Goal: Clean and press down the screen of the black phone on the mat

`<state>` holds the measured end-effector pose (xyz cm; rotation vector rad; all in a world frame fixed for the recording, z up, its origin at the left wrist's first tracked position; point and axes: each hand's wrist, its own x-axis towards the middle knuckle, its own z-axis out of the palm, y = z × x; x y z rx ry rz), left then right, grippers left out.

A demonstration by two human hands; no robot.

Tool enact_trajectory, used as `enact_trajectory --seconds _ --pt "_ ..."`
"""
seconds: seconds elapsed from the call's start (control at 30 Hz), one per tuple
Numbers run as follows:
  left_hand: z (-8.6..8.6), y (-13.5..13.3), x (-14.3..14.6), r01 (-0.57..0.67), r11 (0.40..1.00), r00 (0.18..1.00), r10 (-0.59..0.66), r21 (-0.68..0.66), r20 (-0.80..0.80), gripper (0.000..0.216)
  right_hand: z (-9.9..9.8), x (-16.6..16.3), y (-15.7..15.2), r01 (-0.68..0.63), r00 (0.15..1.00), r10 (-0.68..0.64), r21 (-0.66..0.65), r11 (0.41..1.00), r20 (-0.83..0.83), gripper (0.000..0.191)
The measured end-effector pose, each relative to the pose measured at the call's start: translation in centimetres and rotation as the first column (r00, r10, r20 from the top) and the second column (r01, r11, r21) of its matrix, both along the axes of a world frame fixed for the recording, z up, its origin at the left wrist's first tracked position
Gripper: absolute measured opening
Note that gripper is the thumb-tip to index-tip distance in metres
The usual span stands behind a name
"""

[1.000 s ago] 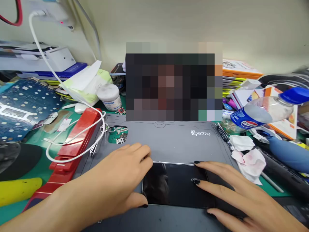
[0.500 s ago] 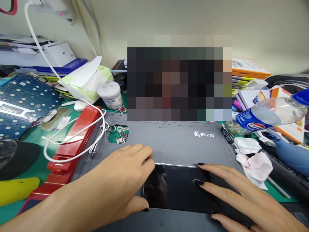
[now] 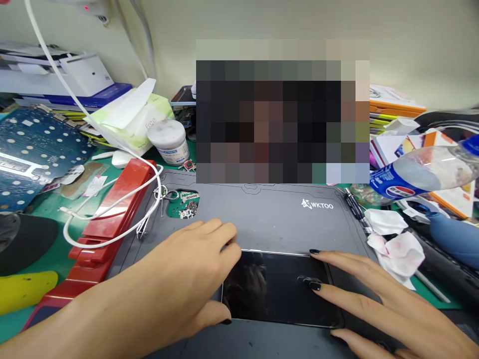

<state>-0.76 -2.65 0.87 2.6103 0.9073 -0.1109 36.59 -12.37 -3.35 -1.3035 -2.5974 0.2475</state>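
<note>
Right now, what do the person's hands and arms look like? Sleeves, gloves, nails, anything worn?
Both are bare: no gloves on the left hand or the right hand, and no sleeve on the forearms as far as the frame shows. No rings or watch are in view. The nails are long and painted black.

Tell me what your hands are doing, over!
Left hand clasps the dark screen at its left end. Right hand open, fingertips on the glass. Screen flat on grey mat. Tissues right, white cable left, both apart.
</note>
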Motion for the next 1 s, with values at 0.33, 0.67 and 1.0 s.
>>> enact_trajectory --seconds 0.33,0.67,1.0 --pt "0.0 -0.4 -0.3 0.011 0.99 0.998 -0.02 0.138 0.063 0.049 0.0 -0.1 0.0 -0.014 0.998 0.013 -0.017 1.0 -0.066 0.05" --pt "0.4 -0.2 0.1 0.034 0.98 0.997 -0.046 0.195 0.056 0.046 0.3 -0.7 0.7 -0.047 0.993 0.045 -0.014 0.999 -0.113 0.05" --pt "0.0 -0.5 -0.6 0.024 0.979 0.997 -0.039 0.201 0.069 0.048 0.7 -1.0 1.1 -0.052 0.99 0.049 -0.02 0.998 -0.129 0.05"
